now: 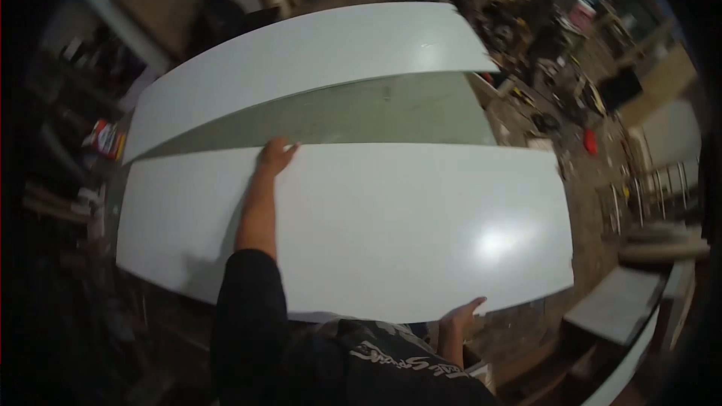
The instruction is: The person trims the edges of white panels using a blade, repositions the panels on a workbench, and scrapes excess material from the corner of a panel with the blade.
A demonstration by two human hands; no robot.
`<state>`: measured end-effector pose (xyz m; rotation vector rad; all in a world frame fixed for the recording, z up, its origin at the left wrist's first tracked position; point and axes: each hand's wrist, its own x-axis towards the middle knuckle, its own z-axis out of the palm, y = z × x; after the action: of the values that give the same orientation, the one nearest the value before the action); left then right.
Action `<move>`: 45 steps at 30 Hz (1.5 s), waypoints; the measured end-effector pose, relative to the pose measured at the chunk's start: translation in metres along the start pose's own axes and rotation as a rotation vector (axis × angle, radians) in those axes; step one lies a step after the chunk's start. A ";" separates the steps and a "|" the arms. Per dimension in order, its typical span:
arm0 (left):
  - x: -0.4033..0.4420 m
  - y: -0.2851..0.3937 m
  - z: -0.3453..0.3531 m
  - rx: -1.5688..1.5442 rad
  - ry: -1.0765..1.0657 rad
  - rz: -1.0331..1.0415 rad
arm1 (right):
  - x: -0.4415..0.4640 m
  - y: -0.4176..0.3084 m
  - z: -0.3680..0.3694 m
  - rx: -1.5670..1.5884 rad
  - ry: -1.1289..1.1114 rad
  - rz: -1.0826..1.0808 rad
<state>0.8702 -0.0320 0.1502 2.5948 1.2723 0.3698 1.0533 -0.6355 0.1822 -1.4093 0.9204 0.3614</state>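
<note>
The near white panel (376,218) lies lengthwise from left to right, directly in front of the person and between the two hands. The left hand (279,156) reaches across its upper face and grasps the far edge, left of the panel's midpoint; the digits are curled at the edge, with one extended to the right along it. The right hand (459,319) grasps the near edge toward the right end, thumb uppermost; its fingers below the panel are hidden. The clearance under either grip cannot be determined. Beyond the near panel, a far white panel (316,56) lies at an angle on a green surface (368,109). A wedge of this surface is exposed between the panels, narrowing toward the left and widening toward the right.
</note>
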 end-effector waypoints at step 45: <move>0.098 0.316 0.021 -0.059 -0.004 0.585 | -0.019 0.091 -0.127 0.534 0.503 -0.034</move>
<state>1.1686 -0.1454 0.2407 2.8656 0.4622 0.4857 0.9347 -0.7324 0.1465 -1.0239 1.2826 -0.2715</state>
